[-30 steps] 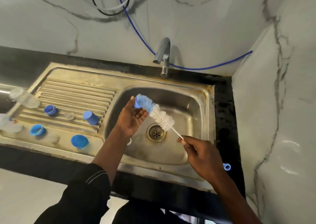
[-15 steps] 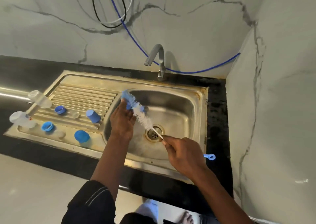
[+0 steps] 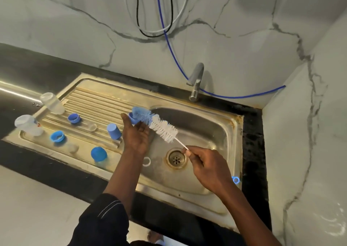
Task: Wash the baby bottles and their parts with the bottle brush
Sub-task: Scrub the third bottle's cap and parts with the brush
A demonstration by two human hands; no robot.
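Steel sink, unlabelled blue cap in left hand, bottle brush in right hand

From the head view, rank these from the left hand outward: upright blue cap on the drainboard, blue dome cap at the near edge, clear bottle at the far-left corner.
From the left hand:
1. Upright blue cap, just left of it on the ribbed drainboard.
2. Blue dome cap, left, toward the near edge.
3. Clear bottle, far-left corner.
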